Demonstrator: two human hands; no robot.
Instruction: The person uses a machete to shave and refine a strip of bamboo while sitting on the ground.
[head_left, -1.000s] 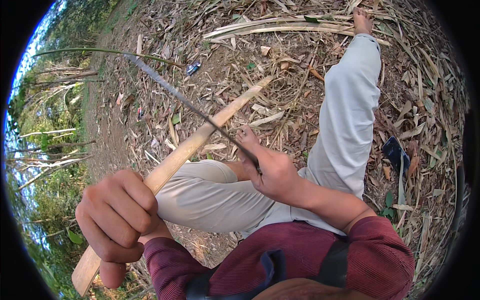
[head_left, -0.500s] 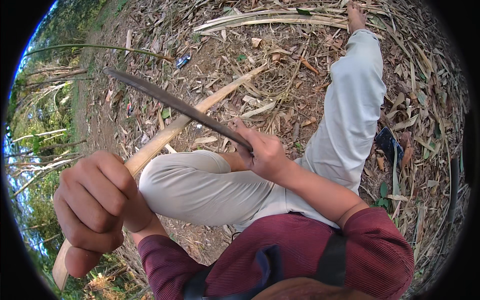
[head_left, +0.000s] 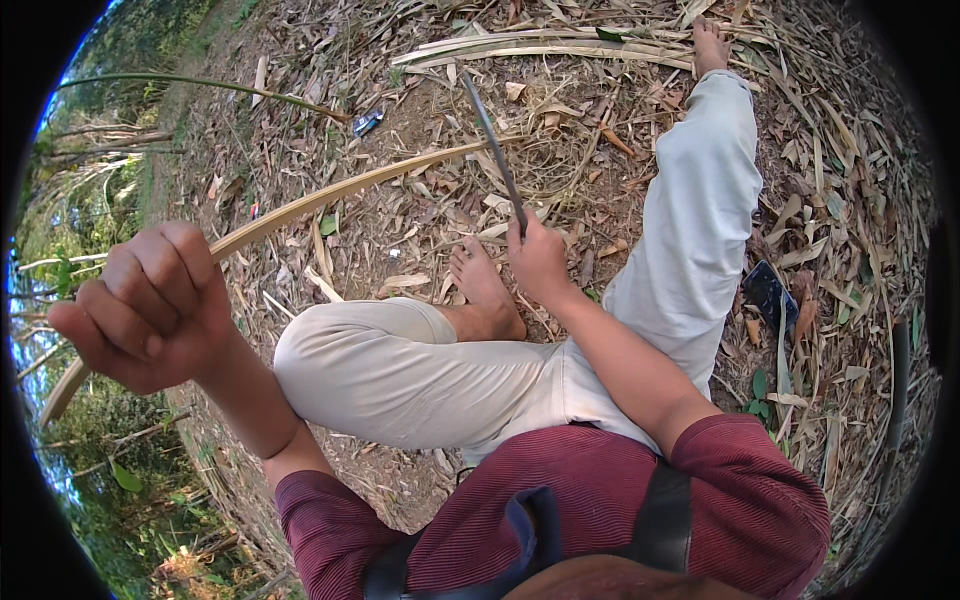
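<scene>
Left hand (head_left: 150,308) closes around pale strip (head_left: 350,184), slanting over leaf-strewn ground (head_left: 425,108); right hand (head_left: 540,264) clenches dark knife (head_left: 506,182), crossing strip's far end in view. Should right-hand grip loosen, knife could glance toward nearer bare foot (head_left: 484,288).

I am sitting outdoors in a wooded place, where dry leaves (head_left: 815,205) are littering brown soil (head_left: 425,105) and green trees (head_left: 135,45) are standing leftward.
</scene>
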